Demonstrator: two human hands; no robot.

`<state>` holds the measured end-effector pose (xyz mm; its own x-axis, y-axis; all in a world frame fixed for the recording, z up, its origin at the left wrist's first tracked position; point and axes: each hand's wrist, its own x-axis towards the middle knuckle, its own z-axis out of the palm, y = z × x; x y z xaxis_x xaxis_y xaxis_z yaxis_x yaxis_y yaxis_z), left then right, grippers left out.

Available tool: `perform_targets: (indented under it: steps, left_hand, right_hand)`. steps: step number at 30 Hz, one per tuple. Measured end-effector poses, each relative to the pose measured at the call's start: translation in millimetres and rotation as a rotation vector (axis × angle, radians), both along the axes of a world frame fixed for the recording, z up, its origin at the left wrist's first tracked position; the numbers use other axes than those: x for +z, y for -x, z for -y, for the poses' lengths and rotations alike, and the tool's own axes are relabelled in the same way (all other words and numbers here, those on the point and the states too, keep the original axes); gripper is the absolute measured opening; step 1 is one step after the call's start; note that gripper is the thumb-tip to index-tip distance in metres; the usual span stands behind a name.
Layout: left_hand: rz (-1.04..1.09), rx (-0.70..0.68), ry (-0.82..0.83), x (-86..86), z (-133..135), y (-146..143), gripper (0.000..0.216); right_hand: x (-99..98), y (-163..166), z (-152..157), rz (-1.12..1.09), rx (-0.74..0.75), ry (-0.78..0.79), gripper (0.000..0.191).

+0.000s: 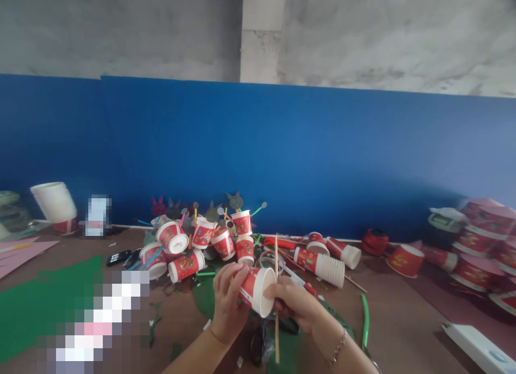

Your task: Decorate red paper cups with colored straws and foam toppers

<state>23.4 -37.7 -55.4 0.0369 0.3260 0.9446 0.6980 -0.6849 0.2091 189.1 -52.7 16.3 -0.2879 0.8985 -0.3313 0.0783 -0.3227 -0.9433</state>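
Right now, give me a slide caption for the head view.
Left hand holds a red cup while the right hand grips a thin stick beside its white end.

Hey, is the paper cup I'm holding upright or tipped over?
Tipped on its side: the paper cup is held sideways in the left hand, its round white end facing the right hand.

left hand (229,301) grips, curled; right hand (296,303), partly hidden, seems to pinch.
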Motion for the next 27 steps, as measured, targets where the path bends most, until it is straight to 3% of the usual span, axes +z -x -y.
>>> perform_targets:
  steps: [6,17,23,27]
  left_hand:
    - [-0.021,-0.013,-0.02,1.7,1.1,-1.2,0.036]
    - [-0.006,-0.093,-0.061,5.6,7.0,0.0,0.031]
    - [0.013,-0.152,-0.068,2.0,4.4,0.9,0.031]
    - [0.068,-0.192,0.034,0.4,0.3,0.8,0.039]
  right_hand:
    - [2.1,-1.6,0.2,-0.061,0.04,0.124,0.014]
    - [-14.3,-5.3,-4.2,-0.154,0.084,0.216,0.018]
    - [-12.3,-8.2,-5.0,-0.24,0.213,0.177,0.031]
    - [-3.0,-11.5,-4.8,-0.193,0.172,0.109,0.031]
